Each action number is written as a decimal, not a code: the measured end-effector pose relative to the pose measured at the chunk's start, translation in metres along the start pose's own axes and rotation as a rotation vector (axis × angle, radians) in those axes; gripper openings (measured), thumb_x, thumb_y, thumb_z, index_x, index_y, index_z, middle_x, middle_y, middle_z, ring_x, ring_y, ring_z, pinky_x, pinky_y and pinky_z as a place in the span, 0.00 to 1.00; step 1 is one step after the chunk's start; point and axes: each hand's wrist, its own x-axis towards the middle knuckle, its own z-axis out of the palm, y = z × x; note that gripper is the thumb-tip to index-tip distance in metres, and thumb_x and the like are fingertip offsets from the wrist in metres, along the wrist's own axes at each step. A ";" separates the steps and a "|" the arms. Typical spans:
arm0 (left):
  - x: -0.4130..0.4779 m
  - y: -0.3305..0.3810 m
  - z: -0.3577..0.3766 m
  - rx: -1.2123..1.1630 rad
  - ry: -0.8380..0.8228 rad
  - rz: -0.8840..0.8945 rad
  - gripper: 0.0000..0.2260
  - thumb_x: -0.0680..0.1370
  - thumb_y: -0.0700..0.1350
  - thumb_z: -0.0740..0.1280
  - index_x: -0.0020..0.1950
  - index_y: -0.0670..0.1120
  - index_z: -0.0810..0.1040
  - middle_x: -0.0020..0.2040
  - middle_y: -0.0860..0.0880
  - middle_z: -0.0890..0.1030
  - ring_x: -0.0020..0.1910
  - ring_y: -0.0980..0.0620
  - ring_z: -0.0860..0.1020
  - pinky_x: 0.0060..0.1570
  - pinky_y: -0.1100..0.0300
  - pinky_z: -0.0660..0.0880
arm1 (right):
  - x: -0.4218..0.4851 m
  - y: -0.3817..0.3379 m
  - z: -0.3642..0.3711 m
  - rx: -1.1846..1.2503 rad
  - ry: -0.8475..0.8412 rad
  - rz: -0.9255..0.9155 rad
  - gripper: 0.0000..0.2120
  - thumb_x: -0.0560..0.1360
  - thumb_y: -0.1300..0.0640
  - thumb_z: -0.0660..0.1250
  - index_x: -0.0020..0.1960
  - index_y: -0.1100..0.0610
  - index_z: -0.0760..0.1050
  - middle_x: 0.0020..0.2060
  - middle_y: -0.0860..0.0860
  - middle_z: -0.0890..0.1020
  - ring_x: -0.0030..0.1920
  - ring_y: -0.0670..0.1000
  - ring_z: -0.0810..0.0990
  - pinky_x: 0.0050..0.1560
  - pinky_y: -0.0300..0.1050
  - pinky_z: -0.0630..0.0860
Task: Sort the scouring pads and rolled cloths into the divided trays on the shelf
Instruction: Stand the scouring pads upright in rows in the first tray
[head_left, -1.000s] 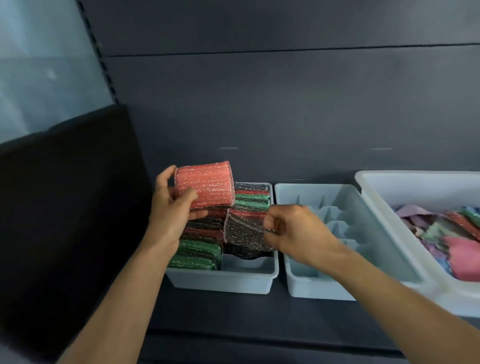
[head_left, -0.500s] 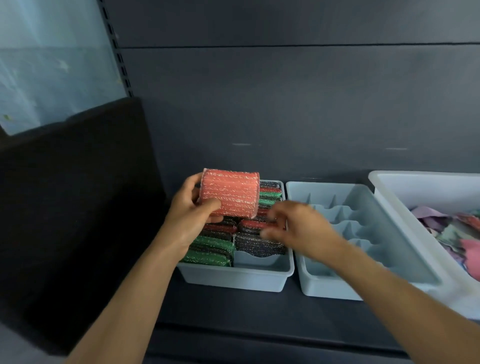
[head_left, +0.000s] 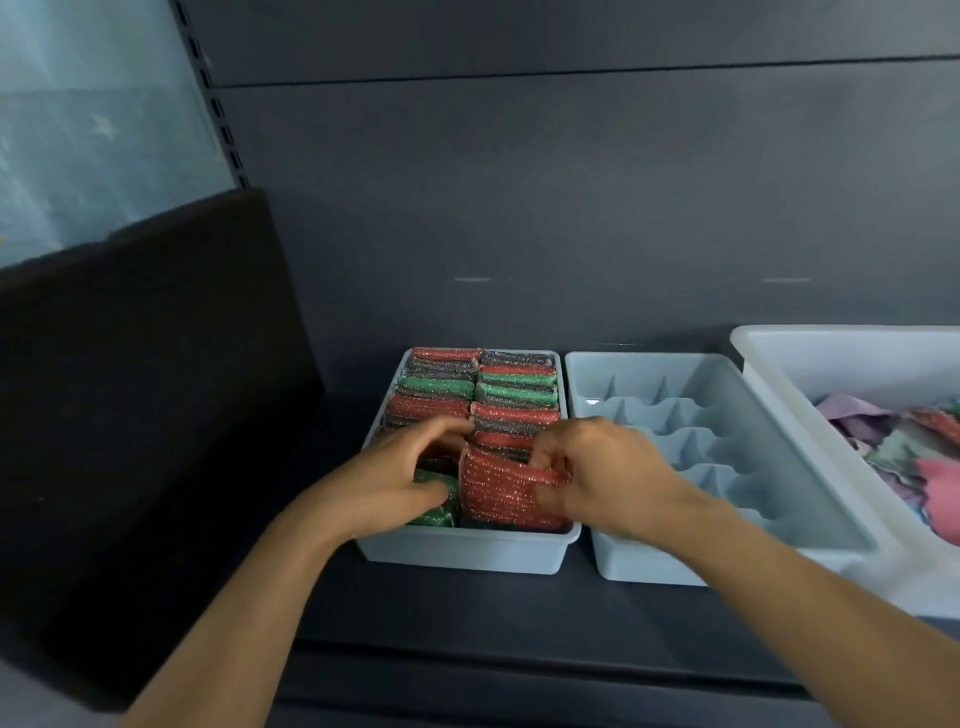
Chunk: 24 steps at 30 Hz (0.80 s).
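Red scouring pad (head_left: 493, 493) stands on edge at the front of the right-hand row in the left tray (head_left: 467, 555), leaning slightly toward the packed pads (head_left: 514, 392) behind it. The right hand (head_left: 597, 467) pinches the pad's upper right corner between thumb and curled fingers, wrist low over the tray's right rim and forearm crossing the front corner of the divided tray (head_left: 727, 410) beside it. The left hand (head_left: 389, 478) arches over the front of the left-hand row, its forefinger reaching to the pad's upper left corner and its thumb lying across a green pad (head_left: 434, 517); whether it actually grips anything cannot be told. Red, green and dark pads fill both rows, set on edge and touching. To the right of the divided tray sits a white bin (head_left: 753, 340) holding loose coloured cloths (head_left: 904, 441). A black panel (head_left: 135, 395) stands to the left on the dark shelf (head_left: 467, 613).
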 end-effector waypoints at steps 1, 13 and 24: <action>0.000 0.001 0.001 0.030 0.002 -0.008 0.27 0.78 0.38 0.65 0.68 0.66 0.66 0.65 0.66 0.72 0.59 0.65 0.73 0.61 0.57 0.74 | 0.001 -0.002 0.004 -0.064 0.007 -0.023 0.10 0.71 0.50 0.68 0.52 0.48 0.78 0.47 0.45 0.80 0.50 0.50 0.78 0.47 0.43 0.72; 0.020 0.034 0.023 0.092 0.165 0.089 0.19 0.80 0.44 0.66 0.70 0.58 0.69 0.64 0.61 0.75 0.64 0.61 0.72 0.64 0.58 0.69 | -0.006 0.026 -0.003 0.152 0.077 -0.111 0.18 0.73 0.42 0.70 0.59 0.48 0.76 0.53 0.45 0.76 0.52 0.47 0.76 0.50 0.46 0.74; 0.099 0.179 0.136 -0.020 0.094 0.450 0.16 0.79 0.42 0.66 0.66 0.51 0.75 0.59 0.58 0.79 0.59 0.66 0.74 0.56 0.78 0.66 | -0.083 0.219 -0.096 0.059 0.361 0.391 0.14 0.73 0.53 0.70 0.57 0.54 0.79 0.52 0.53 0.80 0.56 0.56 0.75 0.57 0.50 0.72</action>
